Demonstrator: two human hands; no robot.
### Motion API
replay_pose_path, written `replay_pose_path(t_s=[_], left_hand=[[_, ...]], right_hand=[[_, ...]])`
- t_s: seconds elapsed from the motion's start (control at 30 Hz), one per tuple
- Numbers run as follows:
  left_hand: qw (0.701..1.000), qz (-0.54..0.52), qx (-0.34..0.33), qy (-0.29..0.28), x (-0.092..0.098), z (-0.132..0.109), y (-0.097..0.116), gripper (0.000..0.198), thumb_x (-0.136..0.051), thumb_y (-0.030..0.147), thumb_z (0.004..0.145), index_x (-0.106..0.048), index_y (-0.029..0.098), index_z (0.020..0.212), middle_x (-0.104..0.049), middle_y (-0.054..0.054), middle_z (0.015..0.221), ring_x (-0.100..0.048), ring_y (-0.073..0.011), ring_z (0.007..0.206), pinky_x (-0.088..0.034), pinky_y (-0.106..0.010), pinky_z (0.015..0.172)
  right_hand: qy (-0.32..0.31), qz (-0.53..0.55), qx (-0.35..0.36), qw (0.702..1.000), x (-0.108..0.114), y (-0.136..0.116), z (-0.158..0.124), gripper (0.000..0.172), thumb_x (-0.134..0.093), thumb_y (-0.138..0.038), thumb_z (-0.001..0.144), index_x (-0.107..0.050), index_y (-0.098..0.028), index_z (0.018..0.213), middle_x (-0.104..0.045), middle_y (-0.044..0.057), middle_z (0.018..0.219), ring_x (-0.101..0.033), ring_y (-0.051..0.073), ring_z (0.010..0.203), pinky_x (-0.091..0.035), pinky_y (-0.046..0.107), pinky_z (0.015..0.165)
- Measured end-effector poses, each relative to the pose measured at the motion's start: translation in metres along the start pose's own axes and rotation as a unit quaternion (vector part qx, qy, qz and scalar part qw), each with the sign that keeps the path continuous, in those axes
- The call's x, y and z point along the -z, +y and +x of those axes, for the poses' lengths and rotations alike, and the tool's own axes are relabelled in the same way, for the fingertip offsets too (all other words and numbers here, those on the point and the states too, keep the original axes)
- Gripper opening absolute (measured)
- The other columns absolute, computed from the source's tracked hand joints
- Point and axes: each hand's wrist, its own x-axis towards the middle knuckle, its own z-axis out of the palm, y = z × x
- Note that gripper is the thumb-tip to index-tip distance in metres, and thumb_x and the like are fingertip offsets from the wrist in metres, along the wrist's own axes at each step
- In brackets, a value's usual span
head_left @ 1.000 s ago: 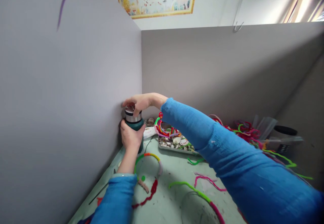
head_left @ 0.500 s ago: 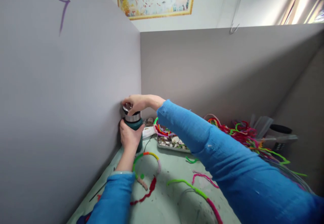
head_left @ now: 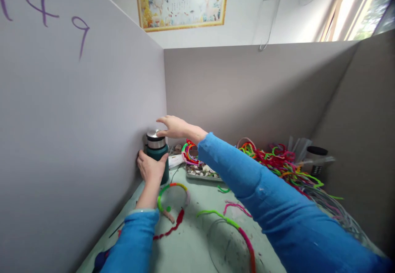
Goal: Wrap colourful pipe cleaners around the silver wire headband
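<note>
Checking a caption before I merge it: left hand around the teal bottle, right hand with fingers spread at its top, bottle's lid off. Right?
The lid is wrong: in the head view, the silver lid is on the teal bottle. Left hand and right hand are as you say.

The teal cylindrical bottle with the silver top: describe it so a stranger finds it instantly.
From the corner of the grey partition panels, look down to the pale green tabletop. There, the left hand wraps around the upright bottle. Teal below its silver top, it stands out from the shallow grey tray to its right.
</note>
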Motion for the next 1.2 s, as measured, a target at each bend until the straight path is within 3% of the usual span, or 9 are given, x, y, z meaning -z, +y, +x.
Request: replay_pose_path(t_s=[0.13,0.27,0.37,0.57,0.7,0.9,0.97,1.07,1.2], left_hand=[[0.990,-0.017,-0.119,0.073,0.018,-0.040,0.003,0.057,-0.055,0.033,0.075,-0.038,0.010,0.124,-0.045,-0.018,0.123,-0.040,-0.0290,0.117,-0.032,-0.041,0.097],[0.948,-0.053,-0.226,-0.217,0.020,-0.099,0.001,0.020,-0.046,0.024,0.079,-0.061,0.020,0.091,-0.064,-0.005,0.087,-0.058,-0.0185,0.083,-0.044,-0.029,0.078],[0.895,-0.016,-0.243,-0.374,0.014,-0.142,-0.002,0.019,-0.046,0.019,0.079,-0.064,0.021,0.083,-0.065,-0.003,0.083,-0.058,-0.0163,0.078,-0.043,-0.027,0.074],[0.861,0.042,-0.329,-0.386,0.001,-0.180,0.002,0.018,-0.050,0.023,0.077,-0.065,0.020,0.088,-0.062,-0.007,0.088,-0.055,-0.0211,0.092,-0.041,-0.031,0.079],[0.905,0.009,-0.344,-0.251,0.000,-0.141,0.018,0.021,-0.047,0.024,0.080,-0.062,0.020,0.094,-0.061,-0.007,0.094,-0.053,-0.0206,0.094,-0.041,-0.030,0.082],[0.968,0.047,-0.236,0.074,0.020,-0.019,0.056,0.052,-0.055,0.040,0.074,-0.047,0.014,0.118,-0.047,-0.015,0.120,-0.042,-0.0299,0.110,-0.034,-0.042,0.093],[0.978,0.076,-0.180,0.078,0.023,0.016,0.064,0.065,-0.058,0.045,0.070,-0.042,0.010,0.123,-0.046,-0.020,0.122,-0.041,-0.0341,0.113,-0.034,-0.047,0.093],[0.989,0.113,-0.093,-0.017,0.022,0.050,0.067,0.080,-0.062,0.051,0.063,-0.040,0.003,0.123,-0.052,-0.027,0.115,-0.046,-0.0392,0.109,-0.038,-0.050,0.087],[0.984,0.141,-0.094,-0.058,0.019,0.065,0.063,0.084,-0.061,0.055,0.062,-0.039,0.006,0.126,-0.055,-0.025,0.114,-0.051,-0.0386,0.105,-0.042,-0.047,0.085]], right_hand=[[0.050,0.025,0.009,0.998,-0.004,-0.002,-0.063,0.043,-0.054,-0.037,0.081,-0.052,-0.014,0.117,-0.059,0.012,0.112,-0.055,0.019,0.097,-0.041,0.028,0.080],[0.030,0.074,-0.059,0.995,-0.030,-0.004,-0.151,0.030,-0.052,-0.033,0.082,-0.060,-0.017,0.106,-0.067,0.005,0.092,-0.059,0.015,0.080,-0.039,0.023,0.068],[-0.014,0.093,-0.143,0.985,-0.056,-0.003,-0.215,0.023,-0.050,-0.030,0.083,-0.067,-0.017,0.091,-0.068,0.003,0.076,-0.059,0.014,0.068,-0.037,0.022,0.059],[0.022,0.086,-0.285,0.954,-0.094,-0.005,-0.303,0.021,-0.050,-0.025,0.082,-0.068,-0.018,0.090,-0.068,0.005,0.087,-0.060,0.017,0.081,-0.039,0.024,0.070],[0.089,0.100,-0.330,0.934,-0.111,-0.007,-0.326,0.024,-0.043,-0.022,0.084,-0.066,-0.020,0.091,-0.066,0.006,0.093,-0.059,0.018,0.087,-0.041,0.027,0.076],[0.135,0.137,-0.316,0.929,-0.129,-0.004,-0.335,0.025,-0.040,-0.021,0.085,-0.065,-0.023,0.084,-0.066,0.004,0.086,-0.059,0.019,0.081,-0.044,0.030,0.073],[0.143,0.143,-0.309,0.929,-0.131,-0.003,-0.335,0.025,-0.040,-0.022,0.085,-0.065,-0.023,0.083,-0.066,0.004,0.085,-0.060,0.019,0.080,-0.044,0.030,0.072],[0.142,0.152,-0.306,0.929,-0.131,-0.003,-0.335,0.026,-0.040,-0.022,0.085,-0.065,-0.024,0.083,-0.066,0.004,0.084,-0.060,0.019,0.080,-0.044,0.030,0.073],[0.137,0.152,-0.307,0.929,-0.131,-0.002,-0.335,0.025,-0.041,-0.023,0.085,-0.066,-0.025,0.084,-0.066,0.004,0.085,-0.060,0.020,0.082,-0.044,0.030,0.074]])
